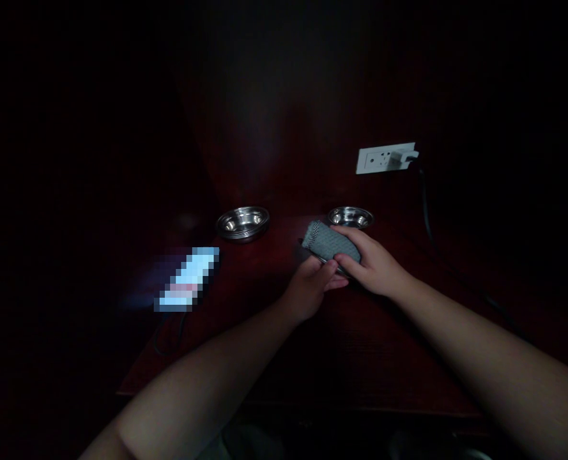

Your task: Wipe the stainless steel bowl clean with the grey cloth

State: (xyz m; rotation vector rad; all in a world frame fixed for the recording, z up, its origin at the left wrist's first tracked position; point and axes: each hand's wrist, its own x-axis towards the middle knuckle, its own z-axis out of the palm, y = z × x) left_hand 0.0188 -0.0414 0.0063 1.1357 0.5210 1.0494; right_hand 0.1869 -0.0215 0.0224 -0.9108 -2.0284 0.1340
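My right hand [372,262] is closed around a folded grey-green cloth [331,241] with a checked band near one end. Below the cloth, my left hand [315,284] grips a small metal bowl [342,271], its thumb up by the rim. Most of this bowl is hidden under the cloth and my fingers, and only a strip of shiny edge shows. The cloth lies against the bowl. Just behind my right hand a shallow metal bowl [351,217] rests on the dark red table [264,306]. Further left stands a stack of similar metal bowls [243,222].
A lit phone [190,281], blurred into blocks, is at the left with a thin cable [168,351] near it. On the back wall a white socket plate [374,160] holds a plugged-in charger [403,157]. Its black cord [426,211] runs down the right side. Surroundings are very dark.
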